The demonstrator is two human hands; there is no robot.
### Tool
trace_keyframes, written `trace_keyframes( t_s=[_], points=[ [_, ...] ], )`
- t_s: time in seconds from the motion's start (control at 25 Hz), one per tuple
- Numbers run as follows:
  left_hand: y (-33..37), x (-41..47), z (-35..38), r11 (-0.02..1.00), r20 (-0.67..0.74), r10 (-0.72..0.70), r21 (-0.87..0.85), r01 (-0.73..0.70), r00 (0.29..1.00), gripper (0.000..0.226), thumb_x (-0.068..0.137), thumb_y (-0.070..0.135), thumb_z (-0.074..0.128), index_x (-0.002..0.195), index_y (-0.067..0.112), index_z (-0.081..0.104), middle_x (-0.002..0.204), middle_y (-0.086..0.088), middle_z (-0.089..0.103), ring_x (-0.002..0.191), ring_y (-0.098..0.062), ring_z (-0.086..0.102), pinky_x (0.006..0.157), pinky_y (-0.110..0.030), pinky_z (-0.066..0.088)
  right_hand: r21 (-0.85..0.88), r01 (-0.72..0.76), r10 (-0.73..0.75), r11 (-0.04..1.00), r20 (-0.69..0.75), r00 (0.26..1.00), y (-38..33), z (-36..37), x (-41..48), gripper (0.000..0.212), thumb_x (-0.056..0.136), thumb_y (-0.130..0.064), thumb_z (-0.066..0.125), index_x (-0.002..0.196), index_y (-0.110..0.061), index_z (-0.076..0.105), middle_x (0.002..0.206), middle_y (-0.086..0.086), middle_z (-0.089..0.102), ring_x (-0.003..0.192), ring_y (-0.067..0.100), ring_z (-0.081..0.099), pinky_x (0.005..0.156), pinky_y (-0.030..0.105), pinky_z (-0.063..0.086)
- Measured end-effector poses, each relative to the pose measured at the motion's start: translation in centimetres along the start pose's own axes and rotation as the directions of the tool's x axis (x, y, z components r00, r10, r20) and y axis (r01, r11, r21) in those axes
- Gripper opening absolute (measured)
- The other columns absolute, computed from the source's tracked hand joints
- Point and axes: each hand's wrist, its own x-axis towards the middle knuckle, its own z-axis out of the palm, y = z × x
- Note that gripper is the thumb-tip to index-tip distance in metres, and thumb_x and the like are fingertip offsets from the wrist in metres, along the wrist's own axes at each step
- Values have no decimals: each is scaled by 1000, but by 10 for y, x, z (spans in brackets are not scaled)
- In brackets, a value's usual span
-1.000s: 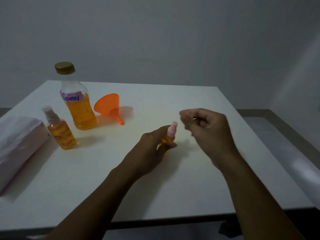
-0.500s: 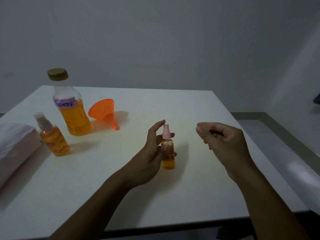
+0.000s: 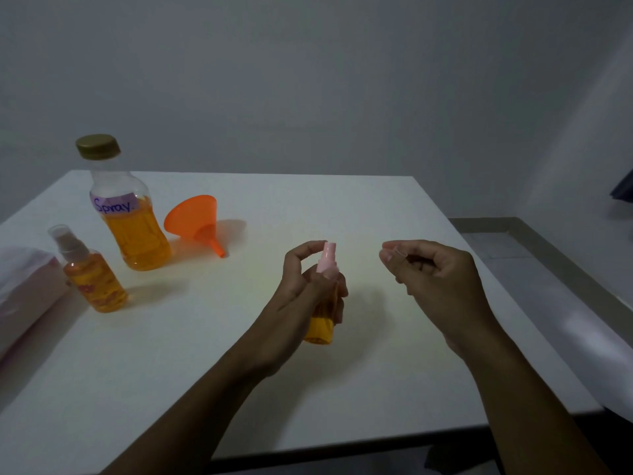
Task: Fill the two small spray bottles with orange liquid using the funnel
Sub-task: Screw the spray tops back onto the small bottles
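Since half a second ago, the forefinger of the left hand [image 3: 301,296] has curled down from standing straight beside the pink nozzle [image 3: 327,258] to arch over its top. The right hand [image 3: 435,279] has hardly shifted.

From my remote seat I see the two hands apart, near the middle of the counter [image 3: 376,389]. The left hand is wrapped round the small spray bottle [image 3: 320,329], which is upright and holds orange liquid. I cannot tell whether its base touches the counter. The right hand hangs to its right, fingers curled, thumb and forefinger pinching what looks like a clear cap [image 3: 397,250], faint in this dim light.

Farther left, the orange funnel [image 3: 193,219] lies on its side. Just beside it stands the large bottle [image 3: 130,231], labelled "Spray" and partly full of orange liquid, with its gold lid [image 3: 98,145] on. Nearer me, the second spray bottle [image 3: 94,282] stands filled, with a clear cover over its nozzle. A white packet [image 3: 24,286] lies at the left edge.

I judge the pouring done: both small bottles show orange and the funnel is set aside. The step in hand looks like testing or closing this bottle. Next, the cap must come squarely back over the narrow nozzle, with the bottle kept upright.
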Motion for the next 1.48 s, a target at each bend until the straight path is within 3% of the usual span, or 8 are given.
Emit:
trace_keyframes(
  t_s=[0.24, 0.48, 0.68, 0.84, 1.04, 1.2, 1.28, 1.48],
  points=[
    [6, -2, 3, 996, -32, 33, -83, -36, 999, 31, 101, 30, 39, 129, 21, 48, 107, -3, 65, 85, -23, 64, 70, -31, 53, -32, 6, -6, 999, -6, 1000, 2, 0, 1, 24, 86, -36, 74, 107, -26, 76, 99, -8, 76, 86, 10, 70, 75, 27, 58],
    [6, 0, -2, 994, -46, 17, -108, -22, 999, 33, 103, 28, 34, 134, 28, 45, 113, 0, 65, 83, -28, 63, 68, -43, 57, -17, 6, -6, 1000, -2, 1000, 2, 0, 3, 24, 85, -36, 75, 107, -25, 76, 98, -7, 76, 83, 9, 70, 71, 24, 54],
    [11, -2, 2, 984, -18, -15, -178, 12, 1000, 35, 102, 32, 35, 136, 38, 41, 109, -4, 66, 71, -25, 58, 56, -36, 51, -22, 13, -13, 1000, -1, 1000, 3, -1, 2, 14, 84, -39, 74, 98, -36, 74, 94, -12, 75, 81, 8, 70, 72, 25, 57],
    [13, -3, 4, 990, -105, 84, 118, -71, 991, 31, 98, 39, 42, 129, 41, 44, 90, 1, 62, 67, -23, 61, 52, -28, 55, -14, 18, -18, 1000, -1, 1000, 3, -1, 2, 14, 84, -38, 75, 97, -36, 75, 93, -11, 76, 80, 9, 70, 72, 26, 57],
    [5, -2, 0, 904, -148, 268, 380, -195, 952, 31, 97, 32, 52, 127, 37, 46, 81, 2, 62, 57, -21, 60, 47, -30, 53, 3, 11, -11, 1000, -2, 1000, 6, -2, 3, 16, 84, -37, 76, 99, -31, 77, 91, -9, 76, 77, 9, 69, 70, 26, 55],
    [2, -1, 0, 896, -134, 325, 359, -260, 936, 42, 92, 30, 61, 125, 34, 36, 100, 2, 66, 79, -22, 66, 64, -34, 57, 9, 11, -11, 1000, -11, 1000, 6, -3, 3, 17, 83, -37, 76, 99, -31, 77, 93, -9, 76, 78, 10, 70, 71, 27, 56],
    [2, -2, 3, 893, -110, 352, 336, -299, 929, 42, 92, 23, 60, 122, 34, 33, 106, 6, 66, 95, -16, 66, 71, -23, 55, 8, 13, -13, 1000, -13, 1000, 6, -3, 3, 19, 83, -37, 76, 101, -30, 77, 93, -9, 76, 79, 11, 70, 70, 27, 56],
    [0, -1, 5, 902, -85, 367, 278, -331, 926, 35, 95, 17, 56, 118, 25, 31, 113, 3, 64, 103, -19, 65, 79, -18, 52, 3, 16, -16, 1000, -17, 1000, 6, -4, 3, 16, 84, -36, 76, 99, -32, 76, 92, -9, 76, 78, 12, 70, 71, 29, 58]
  ],
)
